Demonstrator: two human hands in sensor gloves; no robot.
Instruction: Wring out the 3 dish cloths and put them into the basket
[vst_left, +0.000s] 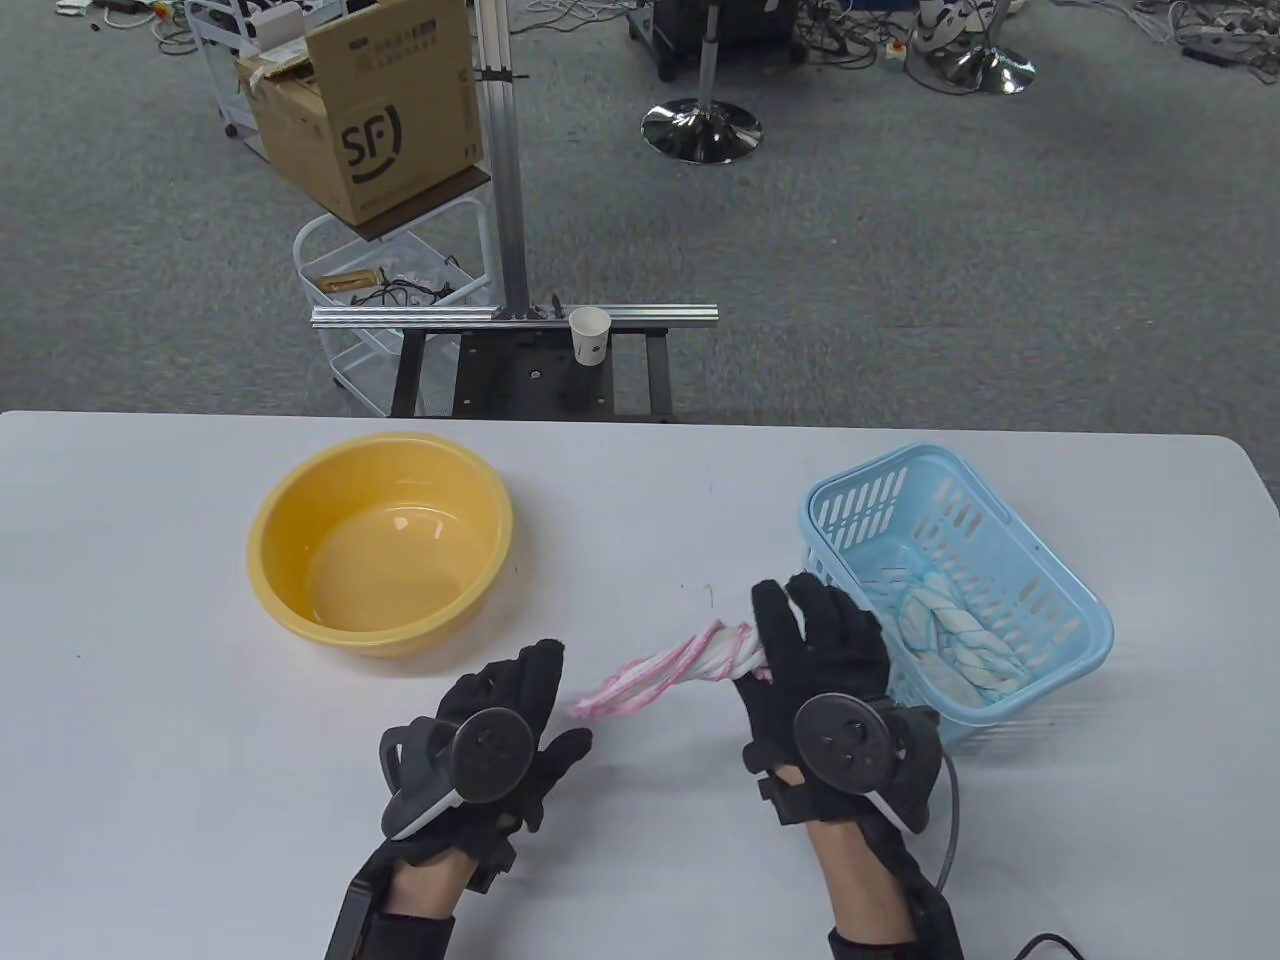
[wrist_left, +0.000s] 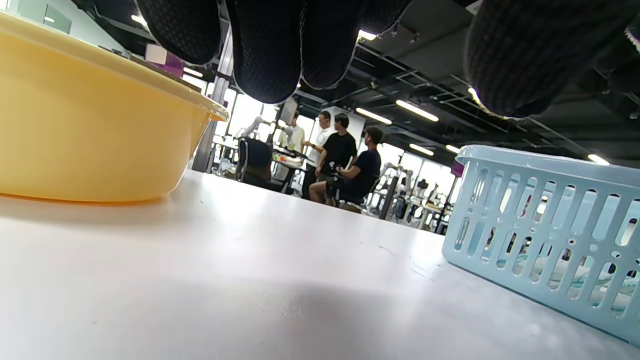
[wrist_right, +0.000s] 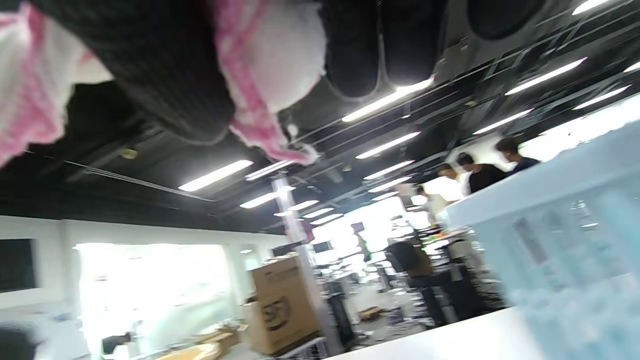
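Observation:
My right hand (vst_left: 800, 625) grips one end of a twisted pink-and-white dish cloth (vst_left: 680, 668), just left of the light blue basket (vst_left: 880, 505). The cloth hangs from the gloved fingers (wrist_right: 165, 75) as pink-and-white folds (wrist_right: 270, 60) in the right wrist view. Its free end points toward my left hand (vst_left: 530, 690), which hovers open with its fingers spread and holds nothing. Twisted blue-and-white cloth (vst_left: 955, 645) lies inside the basket. A yellow basin (vst_left: 290, 520) stands at the left, with no cloth visible in it.
The basin (wrist_left: 90, 125) and basket (wrist_left: 540, 220) flank a bare strip of white table (vst_left: 150, 700). Behind the table's far edge stand an aluminium frame with a paper cup (vst_left: 590, 335) and a cardboard box (vst_left: 370, 110). Several people (wrist_left: 345, 160) are in the far background.

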